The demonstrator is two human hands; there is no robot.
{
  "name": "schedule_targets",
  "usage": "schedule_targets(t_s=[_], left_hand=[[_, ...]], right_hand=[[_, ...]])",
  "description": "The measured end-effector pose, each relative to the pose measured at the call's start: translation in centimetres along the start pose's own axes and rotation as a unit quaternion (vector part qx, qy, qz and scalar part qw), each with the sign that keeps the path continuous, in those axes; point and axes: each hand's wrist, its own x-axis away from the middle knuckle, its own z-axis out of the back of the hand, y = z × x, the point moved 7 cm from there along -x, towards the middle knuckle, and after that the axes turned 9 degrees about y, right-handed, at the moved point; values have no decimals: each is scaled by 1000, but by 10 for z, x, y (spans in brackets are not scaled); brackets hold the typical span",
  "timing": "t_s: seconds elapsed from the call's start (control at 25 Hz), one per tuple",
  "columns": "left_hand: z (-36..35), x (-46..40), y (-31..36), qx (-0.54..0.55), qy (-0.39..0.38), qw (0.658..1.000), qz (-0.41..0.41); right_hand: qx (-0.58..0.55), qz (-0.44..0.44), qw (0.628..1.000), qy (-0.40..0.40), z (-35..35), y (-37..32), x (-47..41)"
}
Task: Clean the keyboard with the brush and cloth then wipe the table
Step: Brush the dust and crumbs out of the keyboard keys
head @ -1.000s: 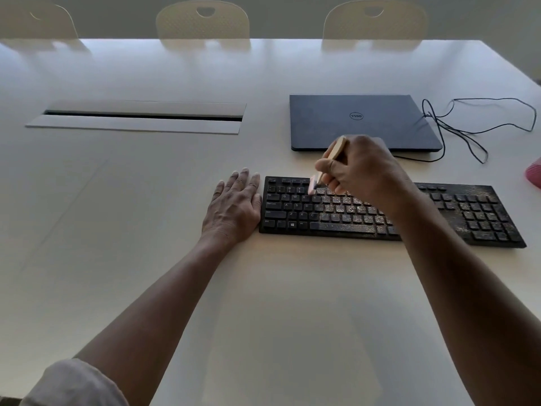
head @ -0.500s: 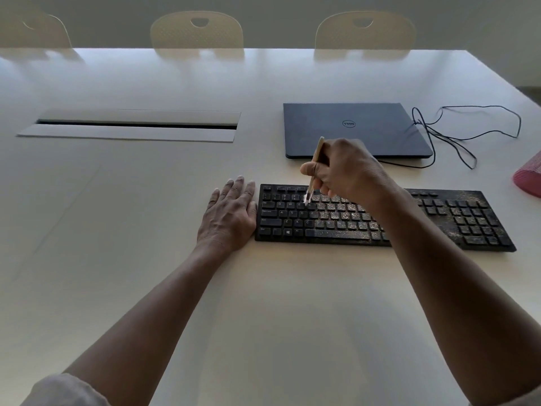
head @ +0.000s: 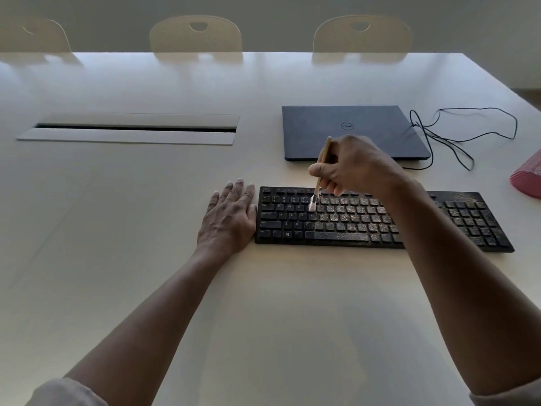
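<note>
A black keyboard (head: pixel 456 221) lies on the white table (head: pixel 263 303); its left keys look dark and clean, while the middle and right keys are speckled with pale dust. My right hand (head: pixel 357 168) grips a small wooden-handled brush (head: pixel 320 171), held nearly upright, its white bristles touching the upper left keys. My left hand (head: pixel 228 218) rests flat on the table, fingers together, pressed against the keyboard's left edge. A pink cloth (head: pixel 528 178) shows at the right frame edge.
A closed dark laptop (head: pixel 351 124) lies behind the keyboard, with a thin black cable (head: pixel 465 136) looped to its right. A cable slot (head: pixel 131 128) is set into the table at the left. Three pale chairs (head: pixel 195 35) stand along the far edge.
The brush has swung from a tilted hold to nearly upright and its bristles have dropped lower onto the left keys. My left hand stays put against the keyboard.
</note>
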Motion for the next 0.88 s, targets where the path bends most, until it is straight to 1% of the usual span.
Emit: schedule_targets(t_s=[0.04, 0.16, 0.2, 0.28, 0.4, 0.44, 0.48, 0.56, 0.6, 0.68, 0.76, 0.8, 0.88], left_hand=[[0, 0, 0, 0, -1, 1000, -1], [-1, 0, 0, -2, 2, 1000, 0], [-1, 0, -1, -2, 3, 1000, 0], [-1, 0, -1, -1, 2, 1000, 0], [-1, 0, 0, 0, -1, 1000, 1], [-1, -1, 0, 0, -1, 1000, 1], [-1, -1, 0, 0, -2, 1000, 0], [0, 0, 0, 0, -3, 1000, 0], [0, 0, 1, 0, -4, 1000, 1], [0, 0, 1, 1, -4, 1000, 1], [0, 0, 0, 0, -2, 1000, 1], [0, 0, 0, 0, -1, 1000, 1], [-1, 0, -1, -2, -1, 1000, 0]], right_hand=[[-3, 4, 1000, 4, 4, 0, -1], [1, 41, 996, 79, 16, -2, -7], [4, 46, 995, 93, 15, -1, -8], [38, 46, 992, 107, 10, 5, -10], [120, 41, 983, 135, 15, 10, -12], [125, 37, 981, 141, 18, 11, -14], [105, 29, 984, 141, 19, 12, -15], [32, 11, 991, 127, 15, 13, -16], [18, 7, 993, 121, 12, 13, -16], [73, 15, 988, 135, 9, 16, -14], [146, 19, 974, 174, 16, 17, -12], [156, 18, 969, 192, 21, 17, -11], [125, 26, 972, 197, 23, 17, -11]])
